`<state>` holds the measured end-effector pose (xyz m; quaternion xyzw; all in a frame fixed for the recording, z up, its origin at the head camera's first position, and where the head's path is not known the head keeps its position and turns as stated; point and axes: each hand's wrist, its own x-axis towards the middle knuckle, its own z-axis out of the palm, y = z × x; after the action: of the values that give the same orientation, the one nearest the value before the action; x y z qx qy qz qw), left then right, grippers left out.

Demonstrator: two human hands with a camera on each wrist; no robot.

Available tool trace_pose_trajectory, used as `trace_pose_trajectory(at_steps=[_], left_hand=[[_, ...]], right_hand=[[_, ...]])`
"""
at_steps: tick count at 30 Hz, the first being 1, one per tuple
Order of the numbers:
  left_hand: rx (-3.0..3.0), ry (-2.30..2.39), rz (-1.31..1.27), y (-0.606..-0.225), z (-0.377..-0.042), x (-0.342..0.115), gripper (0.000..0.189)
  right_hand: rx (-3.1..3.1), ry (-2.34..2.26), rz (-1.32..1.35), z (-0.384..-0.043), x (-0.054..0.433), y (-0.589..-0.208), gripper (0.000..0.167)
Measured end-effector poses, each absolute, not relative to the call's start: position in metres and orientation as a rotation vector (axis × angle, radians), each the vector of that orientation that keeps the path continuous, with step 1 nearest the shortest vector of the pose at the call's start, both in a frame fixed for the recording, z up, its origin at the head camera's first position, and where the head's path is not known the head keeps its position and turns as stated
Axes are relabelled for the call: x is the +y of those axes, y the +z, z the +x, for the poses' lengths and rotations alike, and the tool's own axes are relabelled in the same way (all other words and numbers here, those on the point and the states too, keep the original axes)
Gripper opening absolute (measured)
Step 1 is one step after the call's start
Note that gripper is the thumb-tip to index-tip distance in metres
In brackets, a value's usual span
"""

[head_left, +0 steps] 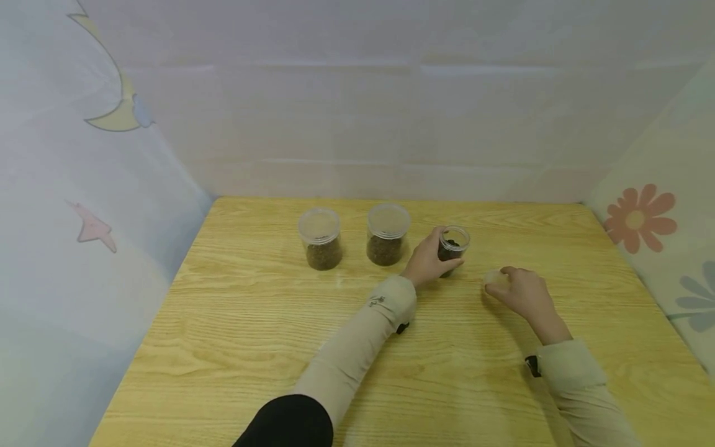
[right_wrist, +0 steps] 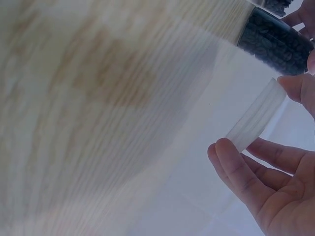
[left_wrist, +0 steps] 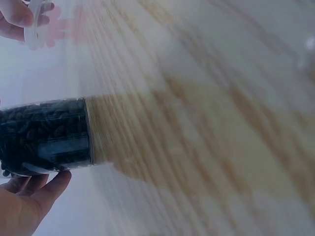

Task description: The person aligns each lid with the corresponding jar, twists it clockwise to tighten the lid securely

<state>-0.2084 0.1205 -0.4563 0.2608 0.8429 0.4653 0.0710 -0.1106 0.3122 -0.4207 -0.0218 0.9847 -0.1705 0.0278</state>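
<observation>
My left hand (head_left: pixel 427 259) grips a small clear jar (head_left: pixel 451 253) standing at the back right of the table. The jar's top is uncovered, and dark bean-like pieces (left_wrist: pixel 44 128) fill much of it in the left wrist view. To the right of the jar, my right hand (head_left: pixel 525 293) pinches a round, clear lid (right_wrist: pixel 258 115) by its rim, between thumb and fingers. That lid is apart from the jar and raised above the wood. Two larger clear jars with lids, a left one (head_left: pixel 323 254) and a middle one (head_left: pixel 385 248), hold brownish-dark contents.
The wooden table (head_left: pixel 234 310) reaches back to a pale wall covering (head_left: pixel 357 130). Patterned sheets flank both sides, with a moon and a star on the left and flowers (head_left: pixel 635 219) on the right.
</observation>
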Motion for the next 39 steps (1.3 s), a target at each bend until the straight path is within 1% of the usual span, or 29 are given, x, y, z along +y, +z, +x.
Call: trace_pose_trajectory(at_steps=[19, 29, 39], left_hand=[[2.579, 1.379, 0.784, -0.455, -0.205, 0.116, 0.075], [2.563, 1.389, 0.782, -0.456, -0.200, 0.116, 0.071], [2.569, 1.385, 0.832, -0.456, -0.196, 0.116, 0.074]], right_hand=[[3.064, -0.538, -0.073, -0.106, 0.308, -0.419, 0.060], [3.068, -0.549, -0.097, -0.101, 0.307, -0.419, 0.058], [3.082, -0.554, -0.093, -0.097, 0.308, -0.419, 0.057]])
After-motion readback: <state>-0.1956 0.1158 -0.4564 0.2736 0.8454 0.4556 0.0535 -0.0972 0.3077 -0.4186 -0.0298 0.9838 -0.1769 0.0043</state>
